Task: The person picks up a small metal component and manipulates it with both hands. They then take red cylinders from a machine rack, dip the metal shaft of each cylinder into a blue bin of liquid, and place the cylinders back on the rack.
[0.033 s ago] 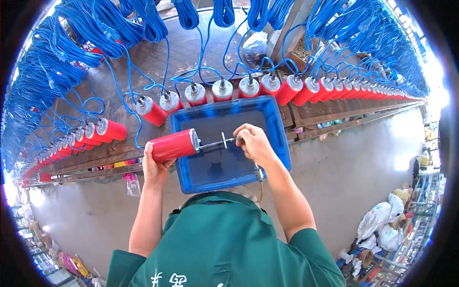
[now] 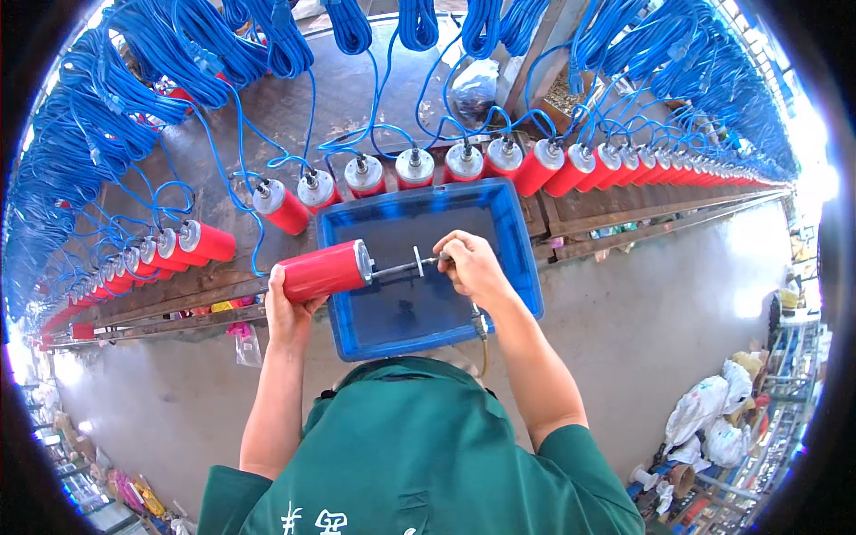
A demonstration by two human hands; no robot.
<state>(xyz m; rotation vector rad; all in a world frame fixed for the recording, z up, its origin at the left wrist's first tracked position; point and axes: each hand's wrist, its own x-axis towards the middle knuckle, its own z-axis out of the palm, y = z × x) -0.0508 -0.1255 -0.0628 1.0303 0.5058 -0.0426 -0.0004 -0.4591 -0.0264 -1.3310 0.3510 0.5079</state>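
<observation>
My left hand (image 2: 290, 316) is wrapped round the far left end of a red cylinder (image 2: 319, 273) with a grey metal end cap, held lying sideways above a blue plastic tub (image 2: 526, 245). From the cap a thin metal rod (image 2: 390, 270) points right and carries a pale flat disc (image 2: 419, 261). Just beyond the disc, my right hand (image 2: 474, 267) is closed on a small metal fitting (image 2: 432, 259) that meets the rod's end. Below that hand hangs a hose with a metal coupling (image 2: 481, 323); its link to the fitting is hidden. Dark liquid lies in the tub.
Similar red cylinders (image 2: 283, 209) with blue cables stand in a long row along the bench (image 2: 571, 207), behind and to both sides of the tub. Coiled blue cables (image 2: 276, 40) hang over the far side. White sacks (image 2: 700, 410) lie on the floor at right.
</observation>
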